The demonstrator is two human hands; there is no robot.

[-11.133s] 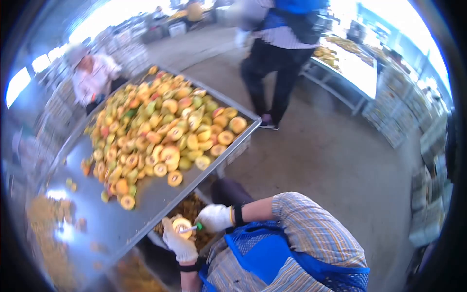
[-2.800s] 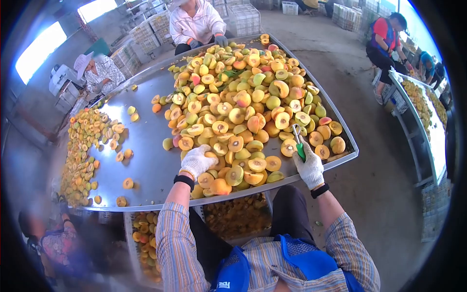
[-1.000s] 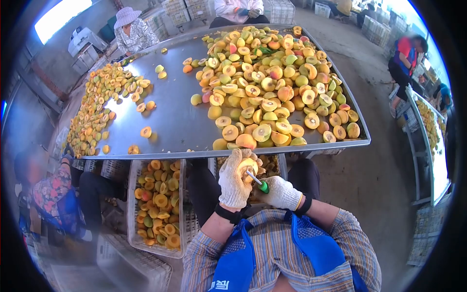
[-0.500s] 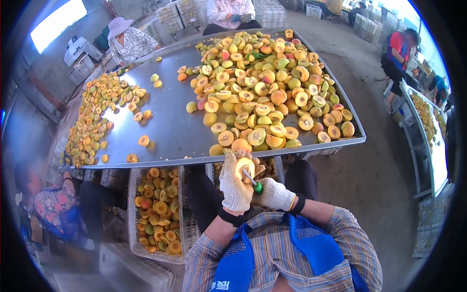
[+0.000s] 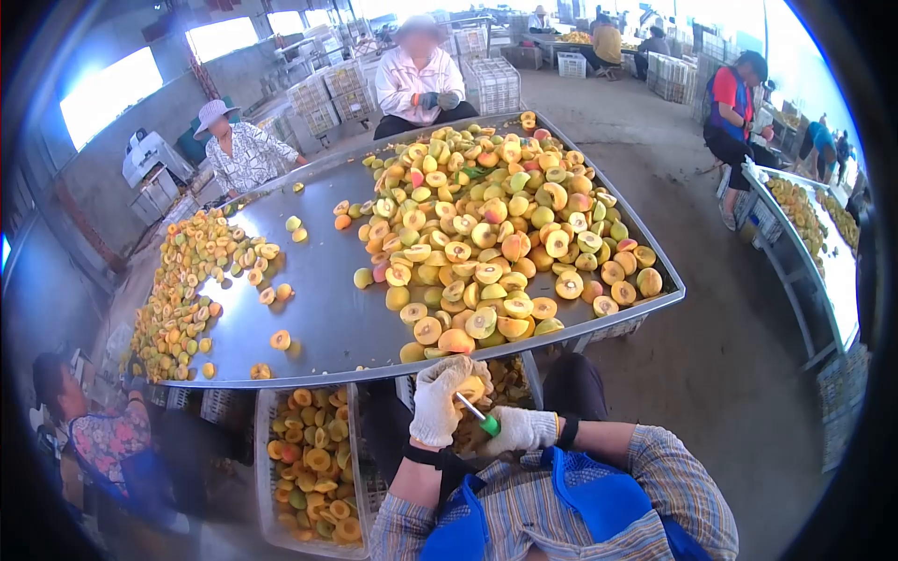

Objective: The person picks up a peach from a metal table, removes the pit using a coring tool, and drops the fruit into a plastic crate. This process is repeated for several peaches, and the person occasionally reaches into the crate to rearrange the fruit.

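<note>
My left hand [image 5: 438, 404], in a knitted white glove, is closed around a yellow peach half [image 5: 472, 388] just below the table's near edge. My gloved right hand [image 5: 520, 431] grips a pitting tool [image 5: 489, 424] with a green handle and a metal shaft. The shaft's tip meets the peach half; how deep it sits is hidden. Beyond my hands, a large heap of halved peaches [image 5: 486, 243] covers the right part of the metal table [image 5: 323, 280]. Many show brown pits or stained centres.
A smaller peach pile [image 5: 187, 299] lies at the table's left. Below stands a white crate [image 5: 265, 467] of pitted halves; another crate [image 5: 524, 379] sits beneath my hands. Co-workers sit at the far side [image 5: 421, 79] [image 5: 245, 150] and left [image 5: 98, 421]. Another table [image 5: 842, 271] stands right.
My head view has tilted up, so the table sits lower in the frame. The peach half's cut face, turned to me before, now shows less. The tool stays at the fruit.
</note>
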